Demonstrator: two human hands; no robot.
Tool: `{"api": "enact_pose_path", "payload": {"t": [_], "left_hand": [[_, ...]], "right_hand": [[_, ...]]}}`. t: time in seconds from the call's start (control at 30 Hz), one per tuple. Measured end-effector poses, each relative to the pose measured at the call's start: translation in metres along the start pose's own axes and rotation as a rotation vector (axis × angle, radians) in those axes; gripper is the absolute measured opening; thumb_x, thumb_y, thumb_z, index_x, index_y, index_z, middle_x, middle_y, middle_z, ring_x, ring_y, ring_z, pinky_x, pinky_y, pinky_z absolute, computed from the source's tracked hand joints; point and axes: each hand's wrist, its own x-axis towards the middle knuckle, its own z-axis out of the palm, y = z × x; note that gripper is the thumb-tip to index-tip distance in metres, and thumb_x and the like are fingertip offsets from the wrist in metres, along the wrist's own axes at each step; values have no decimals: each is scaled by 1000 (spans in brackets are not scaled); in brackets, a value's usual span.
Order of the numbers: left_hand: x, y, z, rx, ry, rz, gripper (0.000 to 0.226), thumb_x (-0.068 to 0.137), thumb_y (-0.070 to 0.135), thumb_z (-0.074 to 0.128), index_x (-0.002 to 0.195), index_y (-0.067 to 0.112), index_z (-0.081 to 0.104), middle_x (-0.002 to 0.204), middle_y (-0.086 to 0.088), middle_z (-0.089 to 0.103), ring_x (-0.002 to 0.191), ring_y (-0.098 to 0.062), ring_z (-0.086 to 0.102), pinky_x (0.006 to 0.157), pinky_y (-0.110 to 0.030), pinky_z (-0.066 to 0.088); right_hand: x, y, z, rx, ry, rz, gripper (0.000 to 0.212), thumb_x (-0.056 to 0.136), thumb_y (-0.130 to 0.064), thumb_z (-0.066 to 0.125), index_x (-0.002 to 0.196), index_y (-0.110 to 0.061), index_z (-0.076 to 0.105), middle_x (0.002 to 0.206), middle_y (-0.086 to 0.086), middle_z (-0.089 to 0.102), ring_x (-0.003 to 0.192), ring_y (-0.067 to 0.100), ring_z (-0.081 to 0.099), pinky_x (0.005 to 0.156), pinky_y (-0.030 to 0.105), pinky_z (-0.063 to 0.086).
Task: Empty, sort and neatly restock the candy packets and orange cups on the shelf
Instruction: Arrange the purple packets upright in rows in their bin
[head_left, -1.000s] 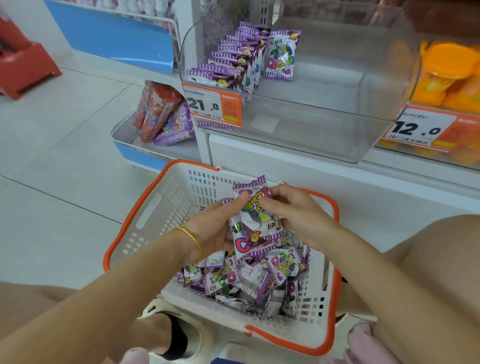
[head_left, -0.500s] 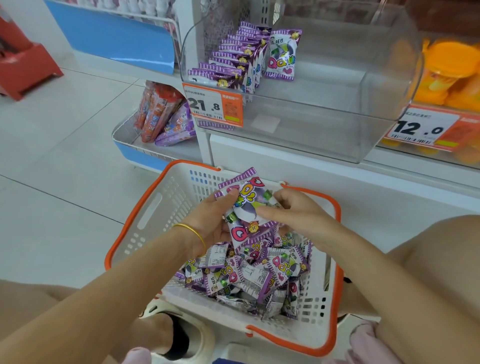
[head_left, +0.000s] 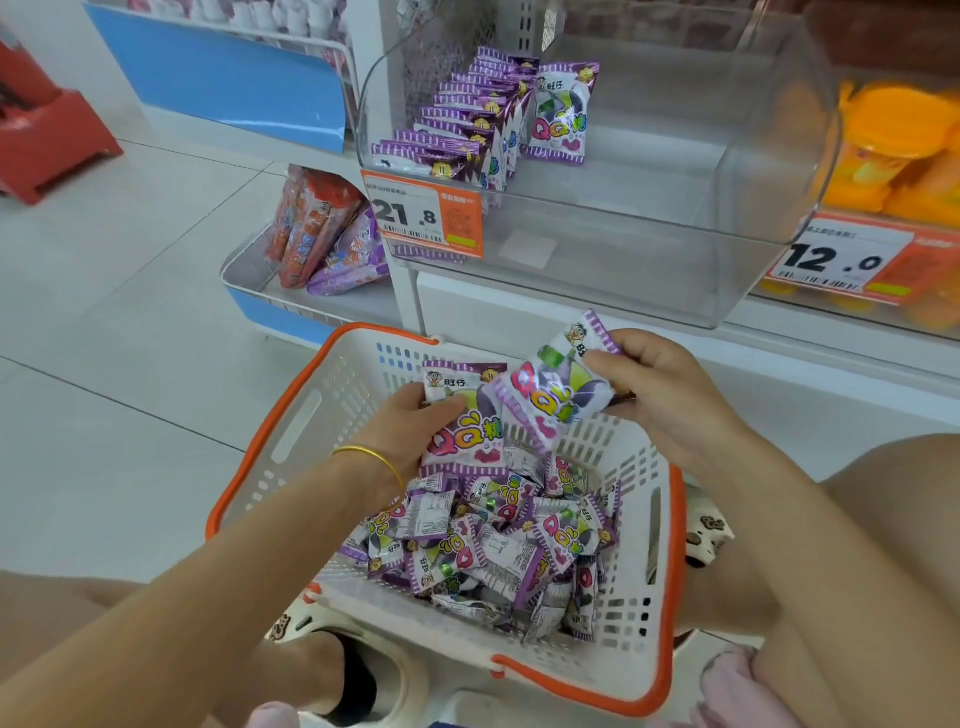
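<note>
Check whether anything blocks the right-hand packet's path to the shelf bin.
Only the clear bin itself: its front wall stands between its inside and the packet in the right hand, held lower and nearer. Likely needs lifting over the rim, right of the standing row.

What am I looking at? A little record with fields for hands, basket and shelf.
left hand: holds a purple packet above the basket
right hand: pinches a second packet, tilted
basket: white, orange rim, loose pile of packets inside
shelf bin: clear, neat row of packets at its left
price tags: 21.8 and 12.0
orange cups: right of bin, blurred
</note>
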Motion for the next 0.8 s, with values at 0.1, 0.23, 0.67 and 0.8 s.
{"api": "enact_pose_path", "payload": {"t": [0.1,0.23,0.67,0.8], "left_hand": [[2,-3,0,93,6,5,21,93,31,56,102,12,56,107,-19,66,98,-37,63,87,-50,53],[-1,-5,8,4,-172,-149,41,94,48,46,117,16,57,103,-12,71,92,-30,67,83,-44,54],[11,-28,20,374,-128,100,46,82,46,64,111,10,58,101,-12,66,95,-28,62,90,-49,50],[14,-35,16,393,-108,90,43,84,44,62,100,5,57,84,-9,55,78,-21,52,82,-41,50]], "right_hand": [[-2,1,2,-31,-82,27,8,89,-9,61,89,-15,66,76,2,71,64,13,67,60,27,57],[-3,8,14,-221,-143,-65,9,85,-12,67,87,-20,67,76,-5,66,63,-2,61,58,11,48],[49,104,-2,-682,-1,88,23,95,-21,55,111,-5,59,102,10,64,74,18,64,71,32,57],[49,185,-16,-1418,-431,286,53,95,-36,54,137,-7,38,136,17,49,119,32,51,94,42,47]]}}
